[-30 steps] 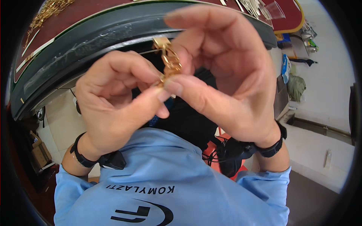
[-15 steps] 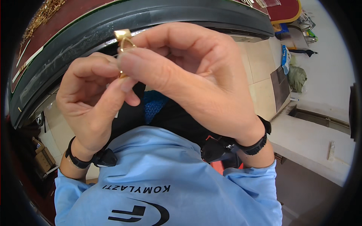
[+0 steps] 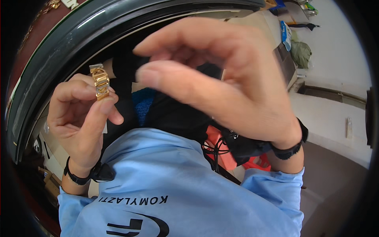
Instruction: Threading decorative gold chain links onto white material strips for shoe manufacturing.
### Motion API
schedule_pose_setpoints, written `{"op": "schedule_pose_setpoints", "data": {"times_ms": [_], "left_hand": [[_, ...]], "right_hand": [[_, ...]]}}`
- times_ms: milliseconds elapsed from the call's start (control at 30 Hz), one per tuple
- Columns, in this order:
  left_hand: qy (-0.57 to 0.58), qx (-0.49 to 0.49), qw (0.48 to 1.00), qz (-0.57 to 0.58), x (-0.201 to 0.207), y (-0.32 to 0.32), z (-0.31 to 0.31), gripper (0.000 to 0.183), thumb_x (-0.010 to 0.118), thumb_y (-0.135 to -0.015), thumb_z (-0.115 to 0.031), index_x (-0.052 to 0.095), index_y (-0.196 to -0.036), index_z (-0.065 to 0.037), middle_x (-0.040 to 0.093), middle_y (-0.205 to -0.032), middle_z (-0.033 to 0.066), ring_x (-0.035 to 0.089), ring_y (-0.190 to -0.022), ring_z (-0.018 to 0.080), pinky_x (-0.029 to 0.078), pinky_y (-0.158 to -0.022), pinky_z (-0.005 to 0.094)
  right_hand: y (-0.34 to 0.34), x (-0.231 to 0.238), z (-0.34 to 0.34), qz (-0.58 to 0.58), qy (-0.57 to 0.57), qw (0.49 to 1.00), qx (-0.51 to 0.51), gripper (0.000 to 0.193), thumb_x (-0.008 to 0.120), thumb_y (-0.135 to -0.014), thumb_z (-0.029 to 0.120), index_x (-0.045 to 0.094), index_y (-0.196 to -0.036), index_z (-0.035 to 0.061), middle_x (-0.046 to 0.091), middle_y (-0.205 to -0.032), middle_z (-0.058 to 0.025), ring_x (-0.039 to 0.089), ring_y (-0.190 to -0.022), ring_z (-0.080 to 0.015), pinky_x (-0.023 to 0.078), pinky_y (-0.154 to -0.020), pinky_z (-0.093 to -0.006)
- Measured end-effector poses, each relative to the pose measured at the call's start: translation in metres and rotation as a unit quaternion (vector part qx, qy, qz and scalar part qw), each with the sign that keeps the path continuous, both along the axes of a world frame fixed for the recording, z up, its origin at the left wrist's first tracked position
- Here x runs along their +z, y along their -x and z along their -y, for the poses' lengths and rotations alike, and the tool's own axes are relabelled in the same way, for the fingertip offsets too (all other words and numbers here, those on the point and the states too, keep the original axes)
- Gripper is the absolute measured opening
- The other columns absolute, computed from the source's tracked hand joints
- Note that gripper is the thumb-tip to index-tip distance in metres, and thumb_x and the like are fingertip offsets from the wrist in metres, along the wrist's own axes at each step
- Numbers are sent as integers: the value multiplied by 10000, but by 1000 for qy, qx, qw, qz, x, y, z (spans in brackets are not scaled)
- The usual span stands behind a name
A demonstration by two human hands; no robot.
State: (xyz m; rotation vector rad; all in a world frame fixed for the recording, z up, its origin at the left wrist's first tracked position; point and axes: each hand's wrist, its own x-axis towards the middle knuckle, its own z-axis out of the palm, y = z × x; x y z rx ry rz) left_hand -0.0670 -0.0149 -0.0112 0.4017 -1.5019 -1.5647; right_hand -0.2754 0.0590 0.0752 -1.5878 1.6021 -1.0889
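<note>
Gold-toned link strip [image 3: 102, 81] is in your left hand [image 3: 77, 120], pinched at its near end by thumb and fingers, while your right hand [image 3: 242, 85] (empty, thumb and forefinger parted) hangs apart, so a loosened left pinch could drop it.

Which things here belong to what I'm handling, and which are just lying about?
In hand:
- gold links, pinched by left hand
- right hand, open, holding nothing

Lying about:
- green bag
- blue-and-white packet
- cardboard box
</note>
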Motion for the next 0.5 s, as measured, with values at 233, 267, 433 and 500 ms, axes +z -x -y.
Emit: {"op": "schedule_pose_setpoints", "data": {"times_ms": [233,267,433,500], "left_hand": [[2,-44,999,-4,4,0,-4,196,606,-851,105,542,-1008,6,607,-947,168,627,-654,132,540,-566,206],[7,-41,999,3,5,2,-5,197,606,-851,105,540,-1008,6,606,-942,166,624,-643,130,536,-567,207],[11,-50,999,5,5,2,-12,197,604,-849,107,535,-1003,6,601,-925,159,615,-622,129,528,-568,211],[2,-62,998,0,7,4,-13,193,599,-848,111,533,-997,7,592,-915,148,612,-647,126,526,-566,208]], "right_hand": [[44,89,-71,-66,16,993,-99,448,474,-956,242,566,-1234,-98,636,-1024,-132,608,-860,-172,476,-793,-306],[43,86,-71,-72,27,992,-96,443,473,-958,242,566,-1232,-94,636,-1025,-130,607,-859,-169,476,-792,-303],[47,107,-84,-104,73,988,-86,422,471,-968,243,570,-1223,-78,640,-1030,-119,604,-855,-153,476,-785,-289],[32,103,-66,-122,90,984,-91,414,470,-971,243,571,-1220,-72,642,-1032,-115,603,-853,-147,476,-782,-283]]}}
